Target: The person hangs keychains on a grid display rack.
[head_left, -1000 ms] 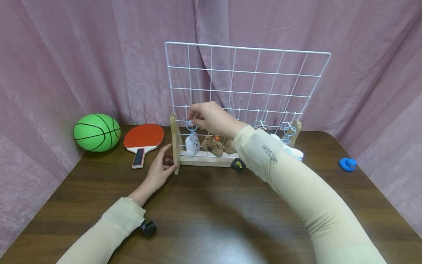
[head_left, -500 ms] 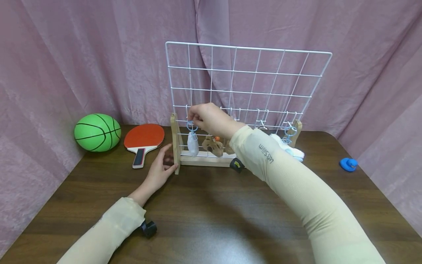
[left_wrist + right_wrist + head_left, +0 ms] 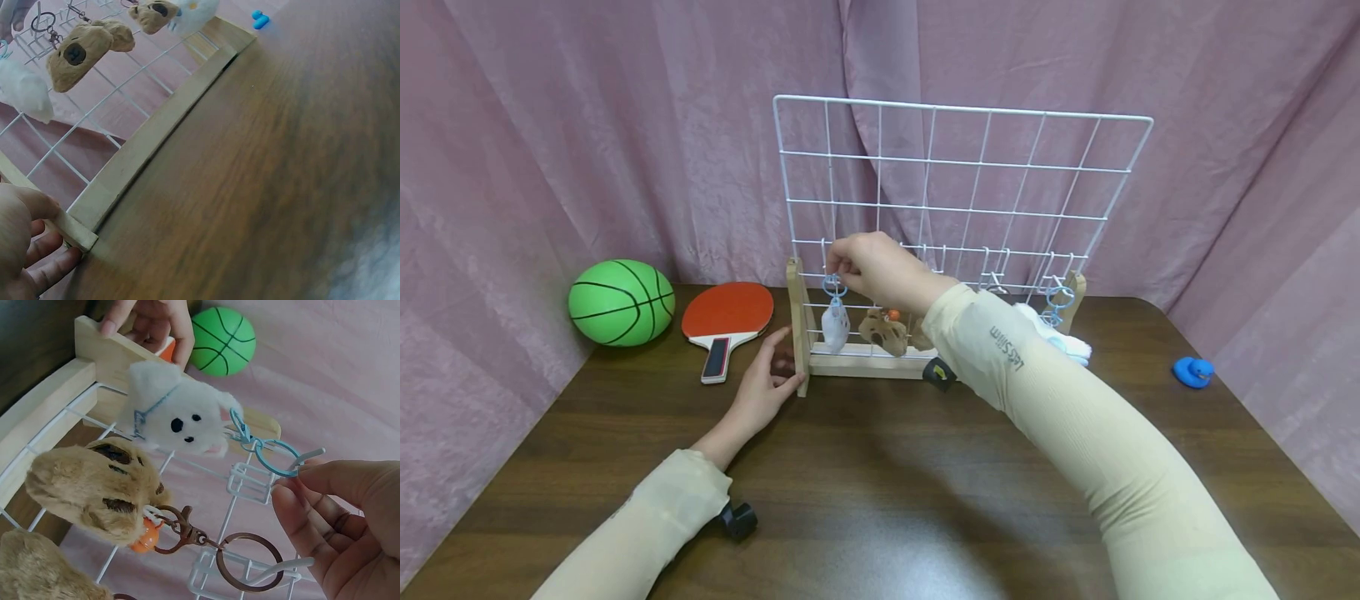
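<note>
My right hand (image 3: 880,268) is at the left part of a white wire grid rack (image 3: 955,109). Its thumb and index finger pinch the blue key ring (image 3: 267,467) of a white plush dog keychain (image 3: 178,422), right at the tip of a white hook (image 3: 311,454). The dog hangs from the ring by a blue clasp. Down at the left end, my left hand (image 3: 762,387) grips the wooden stand (image 3: 78,231), thumb in front and fingers around its outer side. A brown plush keychain (image 3: 94,487) hangs on the neighbouring hook, with an orange bell.
A green ball (image 3: 622,302) and a red table tennis paddle (image 3: 727,308) lie left of the rack. More plush hangs at the right end, including a white one (image 3: 1067,342) with a blue ring. A blue rubber duck (image 3: 1192,372) sits at the far right.
The white plush dog has swivelled on its ring, its face turning away and then partly back. Both hands have stayed almost in place.
</note>
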Demonstrator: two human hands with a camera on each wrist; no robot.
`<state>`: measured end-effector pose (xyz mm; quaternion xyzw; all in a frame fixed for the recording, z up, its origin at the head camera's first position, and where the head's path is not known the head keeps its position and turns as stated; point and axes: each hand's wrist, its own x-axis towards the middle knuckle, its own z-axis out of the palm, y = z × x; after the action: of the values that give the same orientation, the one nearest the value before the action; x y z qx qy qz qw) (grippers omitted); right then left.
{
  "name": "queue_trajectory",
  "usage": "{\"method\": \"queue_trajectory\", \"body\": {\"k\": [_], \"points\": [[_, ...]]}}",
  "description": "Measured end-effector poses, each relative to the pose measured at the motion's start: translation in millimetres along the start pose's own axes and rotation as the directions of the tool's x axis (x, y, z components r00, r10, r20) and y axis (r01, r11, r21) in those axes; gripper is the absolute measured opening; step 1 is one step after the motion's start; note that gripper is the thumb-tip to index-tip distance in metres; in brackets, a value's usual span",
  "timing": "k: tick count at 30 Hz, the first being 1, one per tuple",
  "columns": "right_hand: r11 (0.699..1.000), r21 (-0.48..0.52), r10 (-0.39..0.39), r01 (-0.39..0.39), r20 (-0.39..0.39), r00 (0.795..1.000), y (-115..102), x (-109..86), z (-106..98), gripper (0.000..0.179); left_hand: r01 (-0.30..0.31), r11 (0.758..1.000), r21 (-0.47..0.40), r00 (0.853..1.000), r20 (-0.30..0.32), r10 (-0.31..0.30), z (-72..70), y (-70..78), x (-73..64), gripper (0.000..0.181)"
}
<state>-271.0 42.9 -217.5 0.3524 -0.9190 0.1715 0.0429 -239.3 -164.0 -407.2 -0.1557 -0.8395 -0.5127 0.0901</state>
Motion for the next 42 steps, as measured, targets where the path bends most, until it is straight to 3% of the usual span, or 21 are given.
{"method": "queue_trajectory", "body": {"k": [6,16,21,28,35,42], "points": [[1.000,0.030,0.009,-0.009,-0.018,1.000,1,-5.0,-2,0.015,-0.020,1.000,0.012,1.000,0.001,0.020,4.6,-25.4,7.8,0.073],[0.996,0.083,0.033,-0.026,-0.084,0.996,0,-18.5,-6,0.014,-0.038,0.999,-0.005,0.999,-0.002,0.038,3.5,-33.2,10.9,0.074],[0.996,0.092,0.008,0.005,-0.144,0.990,1,-27.0,-5,0.015,-0.064,0.998,-0.006,0.998,-0.017,0.064,-2.9,-40.9,13.1,0.075],[0.995,0.088,-0.019,0.035,-0.173,0.985,5,-41.8,-3,0.020,-0.078,0.996,0.045,0.996,-0.035,0.079,-17.7,-38.1,15.4,0.075],[0.996,0.069,-0.038,0.051,-0.187,0.982,12,-63.4,1,0.025,-0.068,0.995,0.077,0.995,-0.066,0.073,-23.9,-33.4,14.5,0.070],[0.993,0.063,-0.083,0.102,-0.248,0.965,15,-86.0,6,0.029,-0.112,0.984,0.140,0.987,-0.103,0.126,-29.4,-18.4,9.9,0.069]]}}
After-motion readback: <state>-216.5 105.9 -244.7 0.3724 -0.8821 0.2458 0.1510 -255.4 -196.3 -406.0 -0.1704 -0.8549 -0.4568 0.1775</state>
